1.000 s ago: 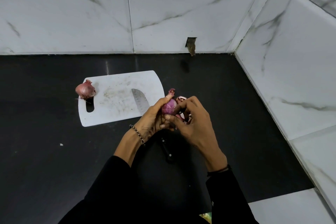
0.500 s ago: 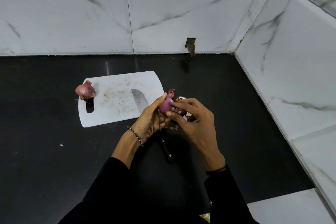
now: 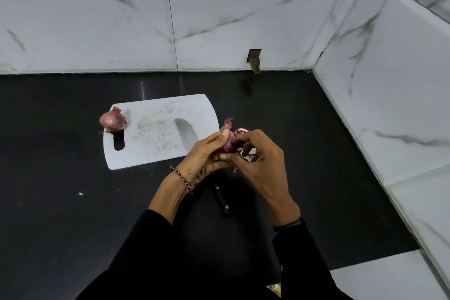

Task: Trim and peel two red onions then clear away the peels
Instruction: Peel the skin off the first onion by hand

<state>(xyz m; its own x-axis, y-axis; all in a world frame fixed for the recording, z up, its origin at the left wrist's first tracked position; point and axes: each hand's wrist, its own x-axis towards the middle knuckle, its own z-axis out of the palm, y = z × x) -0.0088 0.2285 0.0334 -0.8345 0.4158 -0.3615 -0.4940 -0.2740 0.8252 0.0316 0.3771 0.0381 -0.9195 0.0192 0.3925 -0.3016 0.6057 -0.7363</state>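
Observation:
My left hand [image 3: 204, 153] grips a partly peeled red onion [image 3: 228, 144] above the black counter, just right of the white cutting board [image 3: 151, 129]. My right hand [image 3: 260, 163] pinches the onion's skin from the right side. Loose peels [image 3: 248, 153] lie under and behind my fingers, and one curled piece [image 3: 228, 123] sticks up behind the onion. A second red onion [image 3: 112, 120], unpeeled with its roots on, sits at the board's left end. A knife lies with its blade [image 3: 186, 135] on the board and its black handle [image 3: 222, 202] on the counter, partly hidden by my left hand.
The black counter [image 3: 60, 202] is bounded by marble-tiled walls at the back and right. A small hole [image 3: 254, 59] shows in the back wall tile. A tiny white scrap [image 3: 80, 193] lies on the counter at left.
Both hands have turned the onion slightly and my right fingers have shifted over its skin. More of the onion is covered by my fingers now. The other onion and knife have not moved.

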